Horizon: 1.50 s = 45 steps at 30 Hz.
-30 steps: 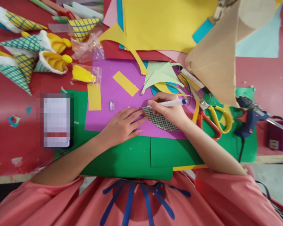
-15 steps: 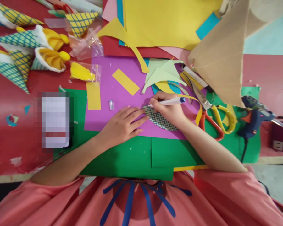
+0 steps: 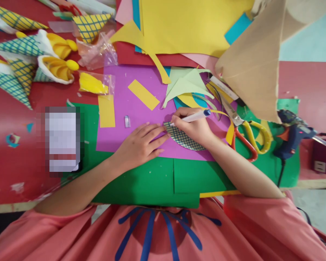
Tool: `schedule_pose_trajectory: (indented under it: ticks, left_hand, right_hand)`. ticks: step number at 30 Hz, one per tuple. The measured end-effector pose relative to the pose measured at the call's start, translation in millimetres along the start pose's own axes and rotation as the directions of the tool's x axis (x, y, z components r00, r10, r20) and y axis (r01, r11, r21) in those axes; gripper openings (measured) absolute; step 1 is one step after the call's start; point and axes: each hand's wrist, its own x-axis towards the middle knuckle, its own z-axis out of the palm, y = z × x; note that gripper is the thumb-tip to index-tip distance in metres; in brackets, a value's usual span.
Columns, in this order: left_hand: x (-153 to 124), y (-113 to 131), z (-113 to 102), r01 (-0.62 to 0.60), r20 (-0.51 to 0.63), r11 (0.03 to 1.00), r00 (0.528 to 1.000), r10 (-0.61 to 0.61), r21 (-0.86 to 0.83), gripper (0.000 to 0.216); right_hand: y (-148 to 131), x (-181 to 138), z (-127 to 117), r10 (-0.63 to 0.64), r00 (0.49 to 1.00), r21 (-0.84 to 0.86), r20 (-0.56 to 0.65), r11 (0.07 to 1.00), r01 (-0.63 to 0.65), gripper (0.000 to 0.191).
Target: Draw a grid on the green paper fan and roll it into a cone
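My right hand (image 3: 194,127) is closed around a white pen with a blue cap (image 3: 195,116), its tip resting on a rounded paper piece covered with a dark grid (image 3: 183,139). My left hand (image 3: 139,143) lies flat with fingers stretched out, its fingertips pressing the left end of that gridded piece. Both rest on a purple sheet (image 3: 141,116) that lies over green sheets (image 3: 152,181).
Scissors with yellow and red handles (image 3: 247,136) and a blue glue gun (image 3: 290,134) lie to the right. Yellow strips (image 3: 143,94), pale green scraps (image 3: 184,85), a large yellow sheet (image 3: 190,25), a tan cone (image 3: 252,69) and several finished gridded cones (image 3: 19,76) surround the work area.
The pen's capped end has tilted slightly upward as my right hand shifted a little on the gridded piece. My left hand has stayed put.
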Motion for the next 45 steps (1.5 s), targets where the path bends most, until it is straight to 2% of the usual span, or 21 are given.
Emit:
schedule_pose_trajectory:
  ticks: [8,14,20,24,28,34,40,45]
  left_hand:
    - [0,0,-1,-0.003,0.001,1.0,1.0,0.003,0.011,0.042]
    - [0,0,0,-0.004,-0.006,1.0,1.0,0.004,0.023,0.042]
    - [0,0,0,0.007,0.01,1.0,1.0,-0.007,0.027,0.044]
    - [-1,0,1,0.046,-0.006,0.999,0.999,-0.046,0.026,0.045]
    - [-2,-1,1,0.036,-0.016,0.998,0.999,-0.036,0.05,0.044]
    - [-1,-1,0,0.043,-0.023,0.999,0.999,-0.043,0.006,0.045]
    - [-1,-1,0,0.037,-0.027,0.999,0.999,-0.036,0.031,0.045]
    - [-1,-1,0,0.029,-0.042,0.999,0.999,-0.027,0.043,0.044]
  right_hand:
    - [1,-1,1,-0.024,0.999,0.016,-0.021,1.0,0.025,0.023]
    - [3,0,-2,-0.005,0.998,0.041,0.062,0.999,0.003,0.025]
    - [-6,-3,-10,0.018,0.994,0.184,-0.111,0.983,0.003,0.024]
    - [-11,-3,-8,0.037,0.998,0.143,-0.056,0.989,-0.029,0.024]
    - [-7,-3,-2,0.032,0.999,0.082,0.001,0.996,-0.032,0.024]
    - [-2,-3,1,0.014,1.0,0.017,0.018,1.0,-0.014,0.026]
    - [0,-2,2,0.001,1.0,-0.017,0.022,1.0,0.0,0.025]
    - [1,-2,-1,0.0,0.996,0.066,0.087,0.998,-0.006,0.024]
